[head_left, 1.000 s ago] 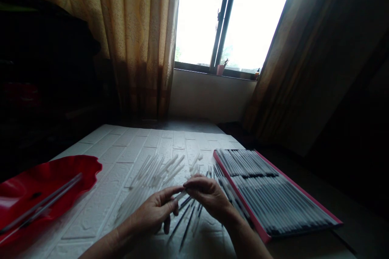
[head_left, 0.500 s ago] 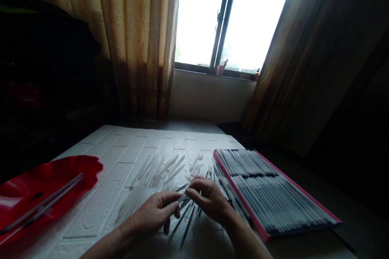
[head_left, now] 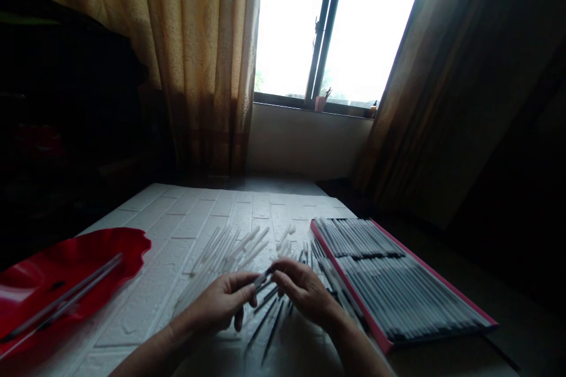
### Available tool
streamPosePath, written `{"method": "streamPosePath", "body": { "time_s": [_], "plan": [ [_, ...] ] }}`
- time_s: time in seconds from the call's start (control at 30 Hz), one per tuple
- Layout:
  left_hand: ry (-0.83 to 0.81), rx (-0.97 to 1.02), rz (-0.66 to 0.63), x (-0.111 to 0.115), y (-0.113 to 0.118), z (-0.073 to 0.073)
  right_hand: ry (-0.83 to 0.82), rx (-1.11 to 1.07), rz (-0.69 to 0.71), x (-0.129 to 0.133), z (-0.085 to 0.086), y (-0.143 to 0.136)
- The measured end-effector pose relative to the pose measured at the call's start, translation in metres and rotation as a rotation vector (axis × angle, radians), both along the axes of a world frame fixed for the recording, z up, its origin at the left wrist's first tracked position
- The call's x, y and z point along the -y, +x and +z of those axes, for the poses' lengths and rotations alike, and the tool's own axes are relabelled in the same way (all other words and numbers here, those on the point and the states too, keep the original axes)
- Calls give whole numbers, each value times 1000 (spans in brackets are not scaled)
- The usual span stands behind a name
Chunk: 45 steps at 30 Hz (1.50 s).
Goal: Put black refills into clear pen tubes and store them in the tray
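Between my hands is a slim pen (head_left: 264, 277), its body pale and its upper end dark. My left hand (head_left: 223, 301) pinches the pale body between thumb and fingers. The fingers of my right hand (head_left: 303, 290) are closed on the dark end, and they partly hide it. Below and between both hands, several thin dark refills (head_left: 266, 323) fan out over the table. Clear pen tubes (head_left: 223, 250) lie in a loose pile just beyond my left hand. Small pale pieces (head_left: 287, 235) rest past my right hand.
On the right, a pink-edged box (head_left: 384, 344) holds two rows of pens (head_left: 389, 291). More dark thin pieces lie along its left side. A red dish (head_left: 106, 241) with a few long pens or tubes stands at left on the white brick-patterned table (head_left: 172, 207).
Both hands stay close together in nearly the same place. The pen between them now shows a dark end at the right fingers, where a pale end showed before.
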<state>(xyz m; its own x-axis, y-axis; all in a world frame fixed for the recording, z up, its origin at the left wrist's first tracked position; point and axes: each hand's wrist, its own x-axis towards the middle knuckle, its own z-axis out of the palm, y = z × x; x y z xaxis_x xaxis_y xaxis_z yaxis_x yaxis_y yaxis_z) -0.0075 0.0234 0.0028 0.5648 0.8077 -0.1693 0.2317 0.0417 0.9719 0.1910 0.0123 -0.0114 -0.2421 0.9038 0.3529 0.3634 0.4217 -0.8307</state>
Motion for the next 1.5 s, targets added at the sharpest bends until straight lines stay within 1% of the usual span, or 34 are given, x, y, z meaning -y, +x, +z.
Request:
{"method": "streamPosePath", "body": {
  "time_s": [0.1, 0.17, 0.27, 0.4, 0.5, 0.57, 0.63, 0.77, 0.87, 0.97, 1.03, 1.13, 1.37, 1.43, 1.5],
  "plan": [
    [-21, 10, 19, 0, -1, 4, -104, -170, 35, 2, -3, -1],
    [-25, 12, 1, 1, 0, 6, -87, -193, 42, 2, -5, -3],
    [-23, 6, -23, 3, 1, 5, -5, -111, 15, 3, -3, -4],
    [-7, -19, -47, 1, 1, 0, 101, 100, -21, 7, 8, -3],
    [-20, -25, -56, 1, 1, -4, 127, 190, -22, 9, 14, -2],
    [-26, -36, -65, 2, 1, -5, 81, 205, 11, 8, 14, -2],
    [-24, -57, -83, 4, 1, -5, -2, 199, 60, 6, 12, -1],
    [-29, -71, -102, 6, 1, -2, -152, 114, 117, 3, 3, -1],
    [-48, -66, -83, 5, 1, 0, -173, 25, 112, 3, 1, -1],
    [-57, -58, -72, 4, 0, 1, -174, -65, 126, 5, 3, 1],
    [-57, -54, -74, 4, 0, 1, -171, -87, 142, 7, 4, 2],
    [-51, -44, -74, 4, 0, 1, -141, -66, 114, 8, 4, 3],
    [-35, -72, -84, 6, -1, 2, -78, 64, -36, 5, 2, -2],
    [-15, -90, -94, 6, 0, 4, -79, 94, -44, 2, 0, -3],
    [2, -101, -96, 7, 1, 5, -102, 99, -13, 1, -3, -3]
  ]
}}
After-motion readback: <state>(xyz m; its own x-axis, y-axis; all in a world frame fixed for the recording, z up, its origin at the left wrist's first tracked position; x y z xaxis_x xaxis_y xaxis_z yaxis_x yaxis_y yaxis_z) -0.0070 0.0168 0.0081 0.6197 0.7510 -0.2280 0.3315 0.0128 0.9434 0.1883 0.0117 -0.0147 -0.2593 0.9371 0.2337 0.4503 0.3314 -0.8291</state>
